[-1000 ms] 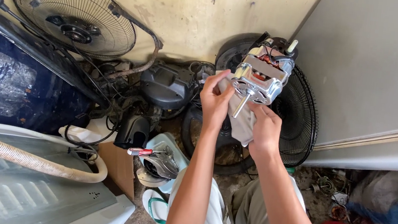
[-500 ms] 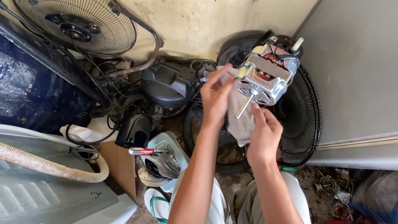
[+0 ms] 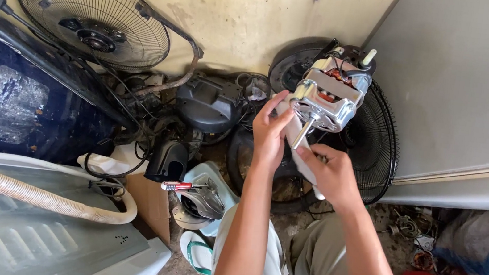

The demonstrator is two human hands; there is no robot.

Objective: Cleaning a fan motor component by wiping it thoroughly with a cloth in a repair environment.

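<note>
silvery metal makes up the motor (image 3: 327, 98), a chunky fan motor with a shiny round plate facing the camera, copper windings and wires showing in its middle, a cream knob on top and a thin steel shaft sticking down from the plate. it is held up in the air, above both hands, in front of a black grille (image 3: 374, 141). the left hand (image 3: 270, 131) grips the motor's lower left edge, fingers closed on it and thumb up along the plate. the right hand (image 3: 330, 173), just below the shaft, is closed on a pale cloth (image 3: 293, 143) that runs up to the motor's underside; its thumb lies near the shaft tip. beyond the left hand sits a black housing (image 3: 208, 105), and farther left a round fan guard (image 3: 91, 16) leans on a stained yellow wall (image 3: 242, 6). below the left forearm a red-handled screwdriver (image 3: 179, 186) rests on a pale green base (image 3: 206, 195). a grey panel (image 3: 469, 78) stands beyond the right hand, and a ribbed hose (image 3: 32, 192) lies far left on the dusty concrete floor (image 3: 384, 217).
</note>
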